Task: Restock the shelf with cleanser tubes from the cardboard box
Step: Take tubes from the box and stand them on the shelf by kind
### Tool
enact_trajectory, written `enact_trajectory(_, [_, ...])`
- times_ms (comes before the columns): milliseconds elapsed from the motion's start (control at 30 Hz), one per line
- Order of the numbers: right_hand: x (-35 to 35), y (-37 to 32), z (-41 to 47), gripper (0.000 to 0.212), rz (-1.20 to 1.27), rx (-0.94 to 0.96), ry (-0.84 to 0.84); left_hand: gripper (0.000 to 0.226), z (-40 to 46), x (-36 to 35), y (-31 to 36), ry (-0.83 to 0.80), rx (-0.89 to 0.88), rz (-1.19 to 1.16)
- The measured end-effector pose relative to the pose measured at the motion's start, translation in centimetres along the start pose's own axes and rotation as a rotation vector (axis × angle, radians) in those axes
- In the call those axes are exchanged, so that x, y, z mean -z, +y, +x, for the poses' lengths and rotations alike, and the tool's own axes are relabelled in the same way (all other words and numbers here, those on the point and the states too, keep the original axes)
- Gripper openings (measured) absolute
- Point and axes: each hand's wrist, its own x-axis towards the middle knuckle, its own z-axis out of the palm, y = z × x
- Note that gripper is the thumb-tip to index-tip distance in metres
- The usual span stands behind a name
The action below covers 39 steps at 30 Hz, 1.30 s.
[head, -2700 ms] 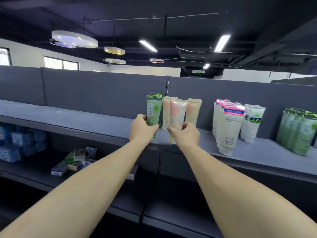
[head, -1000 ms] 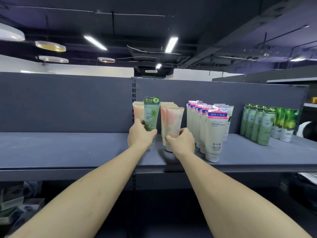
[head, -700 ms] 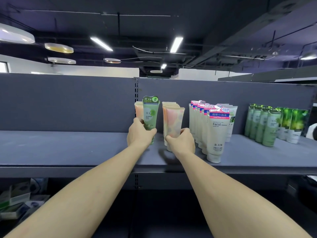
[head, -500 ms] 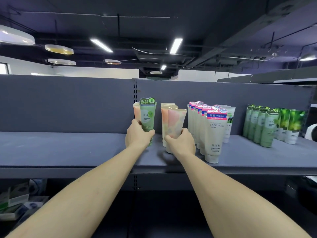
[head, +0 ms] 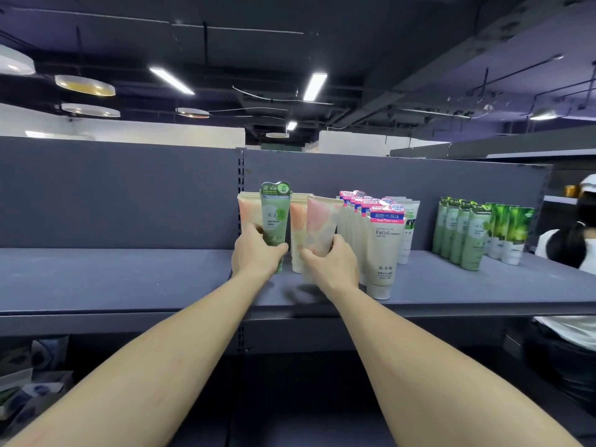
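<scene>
Little has shifted since earlier: green tube (head: 274, 221) sits slightly farther left. Left hand (head: 256, 254) grips it; right hand (head: 332, 264) grips peach tube (head: 319, 233), both upright on shelf (head: 129, 279), mid-depth. Risk: nudging peach row behind, toppling it. Tubes soft, matte, cap-down.
</scene>
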Motion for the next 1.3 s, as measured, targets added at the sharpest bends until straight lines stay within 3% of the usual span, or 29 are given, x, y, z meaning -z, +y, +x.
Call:
enact_trajectory(233, [3.3,-1.1,-4.1,0.036,0.021,0.007,-0.013,0.047,-2.5,-0.4,1.3,-0.08,-0.047,-0.05])
enact_trajectory(433, [9.0,1.9,-7.9,0.03,-0.025,-0.067,0.005,0.052,-7.6,-2.1,3.1,-0.132,-0.051,-0.04])
enact_trajectory(667, [19.4,7.1,-11.1,0.03,0.003,-0.135,0.062,0.051,-14.9,-5.1,8.5,-0.129,-0.062,-0.06])
enact_trajectory(967, [33.9,16.1,-13.2,0.036,-0.116,-0.224,0.107,0.045,-28.8,-14.9,15.7,-0.171,0.034,-0.136])
enact_trajectory(1300, [40.0,20.9,-6.7,0.037,-0.087,-0.201,0.078,0.049,-26.2,-23.0,23.5,-0.139,-0.045,-0.134])
